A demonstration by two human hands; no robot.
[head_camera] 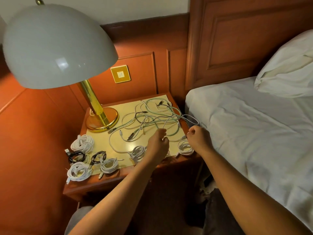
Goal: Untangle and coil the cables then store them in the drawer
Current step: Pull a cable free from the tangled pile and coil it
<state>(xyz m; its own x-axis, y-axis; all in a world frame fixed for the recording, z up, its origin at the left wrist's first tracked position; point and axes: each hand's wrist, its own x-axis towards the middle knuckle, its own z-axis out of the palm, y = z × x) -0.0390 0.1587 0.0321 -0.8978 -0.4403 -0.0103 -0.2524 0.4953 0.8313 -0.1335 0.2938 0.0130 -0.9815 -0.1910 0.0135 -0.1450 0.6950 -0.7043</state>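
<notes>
Head view — bedside table [118, 173], reddish wood with a pale yellow top.

Tangle of loose cables [152, 116]: white, pale green and black strands crossing one another over the back right part of the top; one loop hangs off the right edge toward the bed [245, 133].

Coiled cables — a white coil [82, 142] at front left, two black coils [76, 156] [98, 156] beside it, further white coils [78, 171] [108, 165] [137, 152] [185, 147] along the front edge.

Left hand [158, 144]: fingers curled, pinching a pale strand at the near edge of the tangle.

Right hand [199, 136]: fingers curled in a loose fist at the table's right edge, gripping a white strand.

Table lamp [59, 46]: white dome shade, brass stem and base, back left on the table.

Pillow [288, 70] on the bed.
</notes>
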